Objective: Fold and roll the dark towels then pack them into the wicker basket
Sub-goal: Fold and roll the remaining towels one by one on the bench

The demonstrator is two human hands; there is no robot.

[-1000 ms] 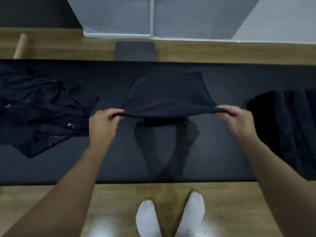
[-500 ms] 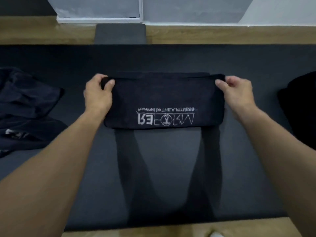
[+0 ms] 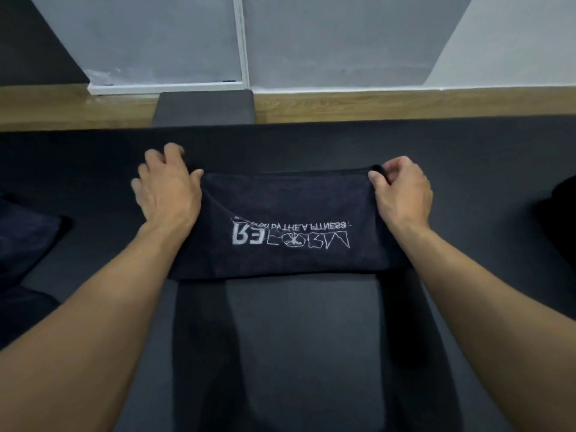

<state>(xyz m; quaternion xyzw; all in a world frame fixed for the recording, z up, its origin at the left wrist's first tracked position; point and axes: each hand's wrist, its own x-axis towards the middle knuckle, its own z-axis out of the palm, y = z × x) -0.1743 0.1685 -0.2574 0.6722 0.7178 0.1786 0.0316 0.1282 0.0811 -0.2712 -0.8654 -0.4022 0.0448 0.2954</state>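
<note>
We see the folded dark towel (image 3: 286, 226) lying flat on the black padded surface (image 3: 299, 338), in the middle of it and nearer its far edge than its near one. The towel's long axis runs left to right across our view, with the short sides at each hand. Its white lettering faces up and reads upside down to us, the large word nearer us and the small line beyond it.

Our left hand (image 3: 168, 191) lies over the towel's left end, palm down. Its fingers (image 3: 173, 151) are spread and reach past the far left corner onto the surface; they are blurred, so we cannot tell how firmly they press. Our right hand (image 3: 402, 191) is at the far right corner, its fingers (image 3: 378, 179) curled and pinching the towel's edge against the thumb.

At the left edge of the surface lies a heap of dark towels (image 3: 25, 244), well apart from the folded one. A dark cloth (image 3: 564, 219) shows at the right edge. Beyond the surface runs a strip of wooden floor (image 3: 374, 104) with a grey block (image 3: 202, 109) on it, against a grey wall (image 3: 343, 42).
</note>
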